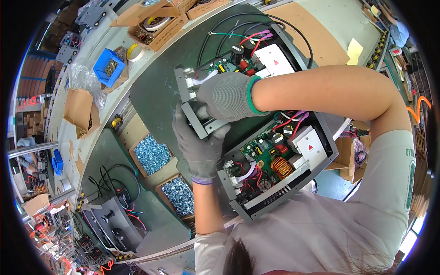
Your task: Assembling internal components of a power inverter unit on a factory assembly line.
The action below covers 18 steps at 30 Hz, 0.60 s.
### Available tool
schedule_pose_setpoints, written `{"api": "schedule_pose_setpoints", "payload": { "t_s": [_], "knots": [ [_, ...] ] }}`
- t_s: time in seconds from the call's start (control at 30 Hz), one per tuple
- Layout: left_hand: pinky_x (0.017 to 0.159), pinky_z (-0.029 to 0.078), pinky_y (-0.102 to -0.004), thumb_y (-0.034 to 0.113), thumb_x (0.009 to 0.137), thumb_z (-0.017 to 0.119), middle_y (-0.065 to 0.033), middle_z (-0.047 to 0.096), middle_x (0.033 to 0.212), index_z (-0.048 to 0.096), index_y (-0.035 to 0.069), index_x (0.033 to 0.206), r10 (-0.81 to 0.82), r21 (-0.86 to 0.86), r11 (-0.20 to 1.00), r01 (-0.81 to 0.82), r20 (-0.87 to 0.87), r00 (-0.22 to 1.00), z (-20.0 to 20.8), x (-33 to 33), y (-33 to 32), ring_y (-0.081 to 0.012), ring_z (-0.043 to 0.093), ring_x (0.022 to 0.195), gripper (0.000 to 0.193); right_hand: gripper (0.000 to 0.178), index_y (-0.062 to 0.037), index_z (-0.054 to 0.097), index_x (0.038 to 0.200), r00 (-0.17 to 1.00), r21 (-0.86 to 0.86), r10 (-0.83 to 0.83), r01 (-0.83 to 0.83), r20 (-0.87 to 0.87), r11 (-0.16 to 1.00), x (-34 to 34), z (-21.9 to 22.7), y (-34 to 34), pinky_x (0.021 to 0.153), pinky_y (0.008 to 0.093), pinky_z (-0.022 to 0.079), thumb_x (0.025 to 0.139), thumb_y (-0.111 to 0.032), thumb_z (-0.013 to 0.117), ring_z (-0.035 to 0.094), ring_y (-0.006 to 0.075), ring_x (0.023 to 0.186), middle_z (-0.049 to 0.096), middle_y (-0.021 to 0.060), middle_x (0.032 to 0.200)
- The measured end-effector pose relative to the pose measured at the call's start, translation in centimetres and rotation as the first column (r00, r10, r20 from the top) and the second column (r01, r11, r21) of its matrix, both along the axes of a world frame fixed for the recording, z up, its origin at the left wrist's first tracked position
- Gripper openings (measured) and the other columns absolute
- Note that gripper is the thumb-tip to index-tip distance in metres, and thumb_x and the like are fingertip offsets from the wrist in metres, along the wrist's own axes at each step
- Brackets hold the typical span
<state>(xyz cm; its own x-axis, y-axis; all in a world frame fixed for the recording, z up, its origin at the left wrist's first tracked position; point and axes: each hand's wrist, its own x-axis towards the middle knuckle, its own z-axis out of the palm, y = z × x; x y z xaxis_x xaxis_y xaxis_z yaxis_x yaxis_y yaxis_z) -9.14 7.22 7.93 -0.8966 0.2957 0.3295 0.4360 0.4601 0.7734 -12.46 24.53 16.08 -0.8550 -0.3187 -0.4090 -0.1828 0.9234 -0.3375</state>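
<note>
A grey open metal housing (195, 121) with circuit parts and wires lies on the dark green mat, partly hidden under my right forearm. My left hand (200, 145), in a grey knit glove, wraps its fingers and thumb round the near corner of its end panel. Over the inner side of that panel bends my right hand (224, 95), in a grey glove with a green cuff. Its fingers are curled and mostly hidden, so anything in them cannot be made out. A white ribbon cable (204, 79) runs by the right hand's knuckles.
A second open housing (239, 205), with a copper coil (281, 167) inside, stands close to my body. Two trays of small bluish metal parts (152, 155) sit left of my left hand. Farther off are a blue bin (109, 67), cardboard boxes (79, 110) and a black cable (201, 48).
</note>
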Motion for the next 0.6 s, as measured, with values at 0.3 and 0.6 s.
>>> {"api": "schedule_pose_setpoints", "payload": {
  "t_s": [0.3,0.6],
  "knots": [
    [0.1,0.047,-0.048,0.064,0.064,0.085,-0.0213,0.051,0.131,0.034,0.0,0.149,-0.033,0.014,0.999,0.034,-0.051,0.998,-0.5,-0.2,0.1,-0.0407,0.054,0.123,0.118,0.033,-0.006,0.075,0.098,0.986,-0.253,-0.14,0.159,0.091,0.954,0.6,1.3,1.2,0.075,0.0424,0.056,0.091,-0.037,0.065,0.072,0.0326,0.083,0.073,0.0172,0.088],
    [0.097,0.048,-0.0453,0.062,0.064,0.086,-0.0188,0.052,0.129,0.032,-0.001,0.15,-0.041,0.048,0.998,0.041,-0.002,0.999,-0.6,-0.1,0.1,-0.0362,0.057,0.116,0.119,0.023,-0.0102,0.079,0.094,0.986,-0.296,-0.165,0.154,-0.013,0.943,0.9,0.6,1.0,0.074,0.0374,0.057,0.08,-0.027,0.075,0.073,0.0285,0.076,0.074,0.0131,0.081]
  ]
}}
